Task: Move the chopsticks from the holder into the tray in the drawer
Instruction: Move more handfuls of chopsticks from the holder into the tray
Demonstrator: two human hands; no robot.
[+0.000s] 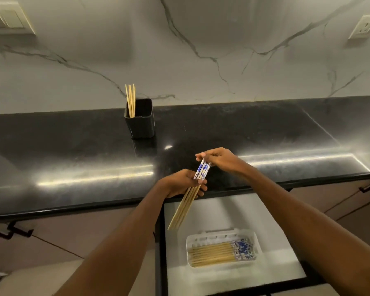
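Head view, and the black surface (73,146) runs wide across the frame, its front edge just above the open drawer (222,212). Bare drawer floor shows behind and to either side of the white tray (258,246), which sits toward the front. The holder (141,122) stands well back on the surface, near the wall. Both hands are together over the surface's front edge: the left hand (179,182) curls its fingers under the held chopsticks (188,201), while the right hand (220,160) pinches their blue-patterned tops. That bundle slants, patterned ends up and away, plain tips down-left over the drawer's rear left corner. The tray chopsticks (214,253) lie left to right, patterned ends rightward. The holder chopsticks (131,101) stand upright in its left corner.
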